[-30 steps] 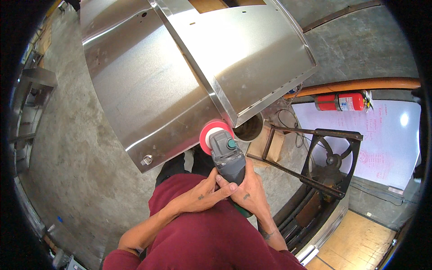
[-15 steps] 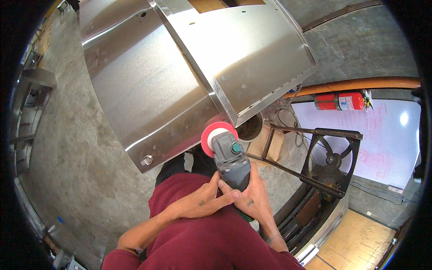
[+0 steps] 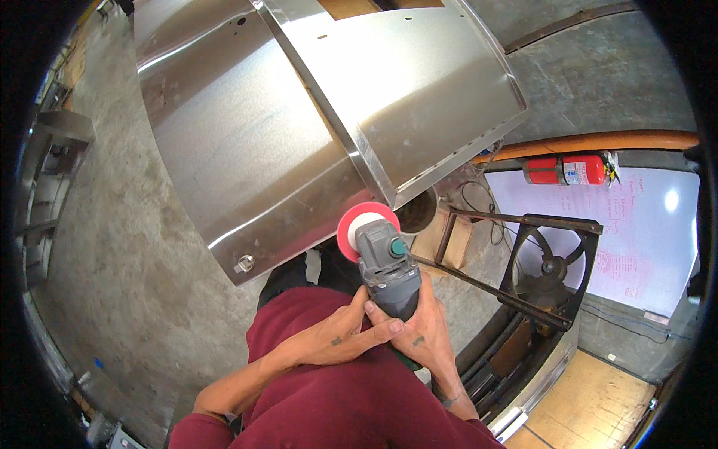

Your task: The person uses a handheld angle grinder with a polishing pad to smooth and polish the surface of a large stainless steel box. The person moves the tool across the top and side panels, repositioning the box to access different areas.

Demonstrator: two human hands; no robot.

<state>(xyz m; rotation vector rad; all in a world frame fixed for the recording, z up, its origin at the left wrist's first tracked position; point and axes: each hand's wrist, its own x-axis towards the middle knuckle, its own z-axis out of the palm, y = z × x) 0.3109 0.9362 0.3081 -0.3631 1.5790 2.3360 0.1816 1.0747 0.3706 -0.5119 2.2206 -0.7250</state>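
Both of my hands are wrapped around the body of a grey angle grinder with a green button on its head. A red disc with a white centre is fitted at its far end. My left hand grips from the left side and my right hand from the right; the undersides of the fingers are hidden. The disc overlaps the near edge of a shiny sheet-metal panel, close to the corner of a raised metal strip. Whether disc and metal touch, I cannot tell.
Right of the grinder stand a round metal container and a dark frame with a fan. A red fire extinguisher lies by a whiteboard. An orange pipe runs above it. A small metal ring sits at the panel's left corner.
The grinder and both hands have shifted very slightly to the right. My grip looks the same, and the panel stays in place.
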